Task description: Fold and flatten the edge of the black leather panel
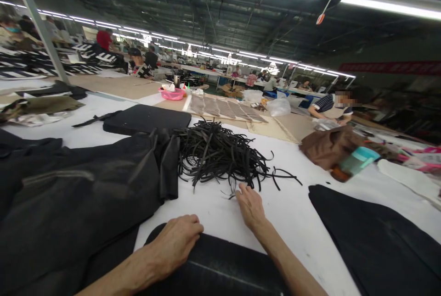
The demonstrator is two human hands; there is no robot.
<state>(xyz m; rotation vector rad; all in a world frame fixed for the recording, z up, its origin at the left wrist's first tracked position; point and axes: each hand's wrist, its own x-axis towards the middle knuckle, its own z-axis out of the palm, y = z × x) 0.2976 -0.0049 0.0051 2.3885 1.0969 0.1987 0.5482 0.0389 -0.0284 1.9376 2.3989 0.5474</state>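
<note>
Head view: the right hand (251, 204) lies palm down on the white table (292, 213), fingers stretched out flat and only slightly spread. The fingertips (241, 189) touch the loose ends at the near edge of a pile of black strips (217, 153). It grips nothing. The pile sits just ahead of that hand, a tangled heap with a few single strips trailing off to its right.

The strips look thin, limp and very light, and they probably snag on one another, so a handful would drag the rest along. A free end at the near edge, where strands lie apart from the heap, seems the cleanest place to pinch one.

The left hand (177, 241) rests palm down on the edge of a black fabric piece (220, 268) lying nearest the body. Its fingers are loosely curled over the cloth, pressing rather than clutching.

To the left of both hands a large dark garment (86, 199) is spread out, its folded edge touching the pile. To the right of the right hand lies a flat black panel (372, 236), apart from the strips. Beyond the pile sit a flat black stack (146, 118), a heap of brown fabric (325, 147) with a teal container (354, 160) against it, and a pink basin (171, 94). A person in a striped top (330, 105) works well beyond.
</note>
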